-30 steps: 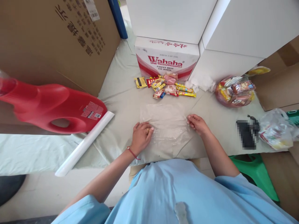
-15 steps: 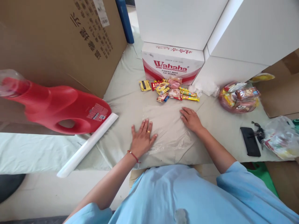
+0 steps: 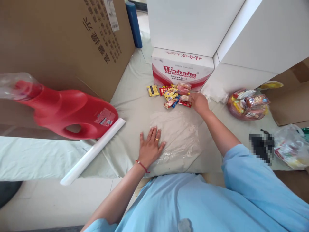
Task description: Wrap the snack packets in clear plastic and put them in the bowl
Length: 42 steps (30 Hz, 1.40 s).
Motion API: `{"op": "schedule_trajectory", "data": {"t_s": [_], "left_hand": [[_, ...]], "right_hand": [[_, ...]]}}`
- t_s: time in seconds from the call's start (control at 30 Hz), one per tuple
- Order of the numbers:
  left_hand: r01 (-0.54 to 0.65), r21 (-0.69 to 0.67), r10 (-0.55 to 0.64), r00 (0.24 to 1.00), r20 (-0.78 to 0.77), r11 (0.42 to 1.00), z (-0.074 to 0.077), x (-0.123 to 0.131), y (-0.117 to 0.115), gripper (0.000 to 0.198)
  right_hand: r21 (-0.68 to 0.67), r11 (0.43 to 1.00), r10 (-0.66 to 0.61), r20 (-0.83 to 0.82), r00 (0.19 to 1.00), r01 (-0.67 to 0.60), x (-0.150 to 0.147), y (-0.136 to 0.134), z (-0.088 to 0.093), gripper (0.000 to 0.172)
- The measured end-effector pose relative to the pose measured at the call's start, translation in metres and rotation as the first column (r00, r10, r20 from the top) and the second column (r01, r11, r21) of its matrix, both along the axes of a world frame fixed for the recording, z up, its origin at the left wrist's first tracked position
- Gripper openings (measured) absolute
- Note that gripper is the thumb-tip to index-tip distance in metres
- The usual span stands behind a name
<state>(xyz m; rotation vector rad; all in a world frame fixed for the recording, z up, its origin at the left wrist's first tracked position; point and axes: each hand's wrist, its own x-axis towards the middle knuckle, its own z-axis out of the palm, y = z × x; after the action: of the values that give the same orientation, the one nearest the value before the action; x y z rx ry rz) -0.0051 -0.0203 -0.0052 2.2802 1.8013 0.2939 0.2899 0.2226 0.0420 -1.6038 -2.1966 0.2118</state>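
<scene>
My left hand [image 3: 151, 147] lies flat with fingers spread on the left part of a clear plastic sheet [image 3: 182, 137], which is spread over the cloth. At the right side of a pile of small wrapped snacks [image 3: 171, 93], my right hand [image 3: 200, 102] has its fingers curled down. Whatever they grip is hidden behind the hand, as are the yellow packets on that side. The pile holds yellow, red, blue and pinkish packets, and one yellow packet [image 3: 153, 91] lies a little apart to the left.
Behind the snacks stands a Wahaha water carton [image 3: 182, 69]. A red jug [image 3: 74, 112] and a white roll [image 3: 93, 151] are at left, beside a large cardboard box [image 3: 60, 48]. On the right are a round container of snacks [image 3: 248, 104] and a plastic bag [image 3: 291, 146].
My right hand has lifted off the plastic sheet and moved forward to the right side of the snack pile, its fingers now curled. My left hand stays flat on the sheet.
</scene>
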Motion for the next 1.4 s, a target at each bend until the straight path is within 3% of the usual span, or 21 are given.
{"op": "schedule_trajectory", "data": {"t_s": [0.1,0.17,0.27,0.37,0.43,0.53,0.6,0.63,0.7,0.77,0.9,1.1,1.33,1.4], "left_hand": [[0.005,0.01,-0.005,1.0,0.006,1.0,-0.001,0.0,-0.002,0.067],[0.007,0.011,-0.007,1.0,0.006,1.0,-0.002,-0.001,-0.002,0.067],[0.006,0.013,-0.006,1.0,0.004,1.0,-0.003,-0.001,-0.001,0.067],[0.002,0.018,-0.002,1.0,-0.004,1.0,-0.004,0.0,0.0,0.067],[-0.003,0.019,0.003,1.0,-0.022,1.0,-0.004,0.001,-0.001,0.066],[-0.012,0.022,0.013,0.999,-0.052,1.0,-0.004,0.002,-0.001,0.066],[-0.012,0.024,0.014,0.998,-0.06,1.0,-0.003,0.002,-0.002,0.066],[-0.011,0.024,0.012,0.998,-0.06,1.0,-0.003,0.002,-0.002,0.066],[-0.008,0.024,0.009,0.998,-0.058,1.0,-0.003,0.002,-0.002,0.066],[-0.009,0.022,0.011,0.999,-0.053,1.0,-0.003,0.002,-0.001,0.066],[-0.008,0.008,0.009,0.999,-0.043,1.0,-0.003,0.001,-0.001,0.066],[-0.018,-0.009,0.018,0.999,-0.027,1.0,-0.003,0.001,-0.001,0.068],[-0.021,-0.005,0.021,0.999,-0.027,1.0,-0.001,0.001,-0.001,0.073],[-0.016,-0.007,0.016,0.999,-0.035,1.0,-0.001,0.001,-0.001,0.072]], "right_hand": [[-0.043,0.994,-0.11,-0.154,0.982,0.104,0.017,-0.035,0.01,0.035],[-0.209,0.973,-0.156,-0.298,0.942,0.095,0.017,-0.066,0.01,0.029],[-0.501,0.866,-0.245,-0.394,0.886,0.017,-0.004,-0.109,-0.003,0.018],[-0.617,0.787,-0.281,-0.374,0.884,-0.011,-0.038,-0.133,-0.018,0.016],[-0.584,0.812,-0.231,-0.303,0.925,0.012,-0.056,-0.137,-0.019,0.021],[-0.361,0.931,-0.11,-0.116,0.987,0.061,-0.067,-0.136,-0.009,0.026],[-0.237,0.969,0.061,-0.056,0.997,-0.072,-0.066,-0.14,-0.001,0.033],[-0.213,0.958,0.183,-0.048,0.982,-0.189,-0.064,-0.144,0.0,0.038],[-0.225,0.883,0.415,-0.031,0.909,-0.411,-0.058,-0.155,-0.002,0.047],[-0.28,0.824,0.515,0.005,0.857,-0.493,-0.053,-0.167,-0.01,0.057],[-0.338,0.853,0.432,0.031,0.902,-0.397,-0.041,-0.171,-0.021,0.059],[-0.237,0.902,0.359,-0.056,0.932,-0.362,-0.037,-0.152,-0.005,0.058],[-0.293,0.807,0.524,-0.042,0.85,-0.512,-0.056,-0.16,-0.017,0.049],[-0.261,0.829,0.494,-0.072,0.867,-0.494,-0.05,-0.145,-0.018,0.039]]}}
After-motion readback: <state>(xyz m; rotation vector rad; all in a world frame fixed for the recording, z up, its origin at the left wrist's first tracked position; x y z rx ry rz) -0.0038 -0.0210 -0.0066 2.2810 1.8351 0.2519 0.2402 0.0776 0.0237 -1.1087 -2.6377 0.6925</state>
